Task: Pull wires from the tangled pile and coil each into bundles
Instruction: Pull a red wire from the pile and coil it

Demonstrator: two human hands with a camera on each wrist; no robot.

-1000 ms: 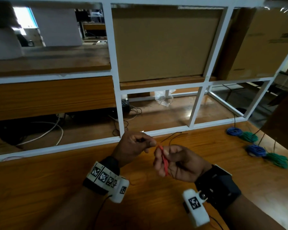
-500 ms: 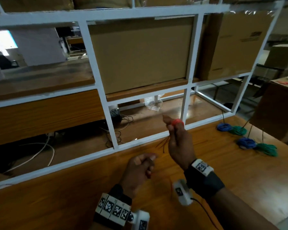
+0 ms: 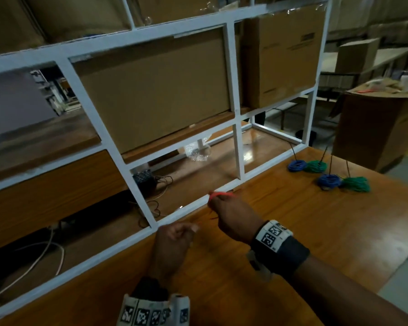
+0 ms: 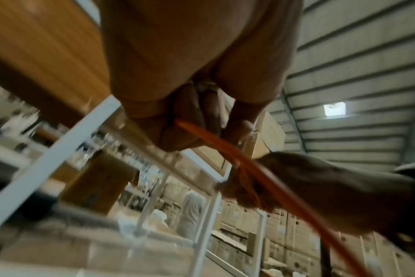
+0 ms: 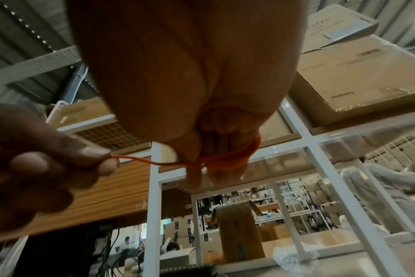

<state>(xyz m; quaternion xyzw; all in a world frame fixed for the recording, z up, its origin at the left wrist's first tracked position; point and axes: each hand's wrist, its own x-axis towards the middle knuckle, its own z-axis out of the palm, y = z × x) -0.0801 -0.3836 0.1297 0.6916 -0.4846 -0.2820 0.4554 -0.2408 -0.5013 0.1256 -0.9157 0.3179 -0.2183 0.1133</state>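
The right hand (image 3: 233, 217) is holding loops of a red wire (image 5: 228, 161) wound around its fingers, its grip curled closed on that small coil above the wooden surface (image 3: 292, 243). The left hand (image 3: 172, 243) is pinching the wire's free end between thumb and fingertip, so its grip is clamped on the strand, which is running across the short gap between the two hands. In the left wrist view the strand (image 4: 225, 153) is passing out of the left fingers toward the right hand, though blur is making the exact hold hard to read there.

Behind the hands a white metal rack (image 3: 236, 151) is standing on the surface; its upper compartments are holding large cardboard boxes (image 3: 156, 90). Well off to the right, two blue coils (image 3: 297, 165) and two green coils (image 3: 317, 166) are lying on the surface.
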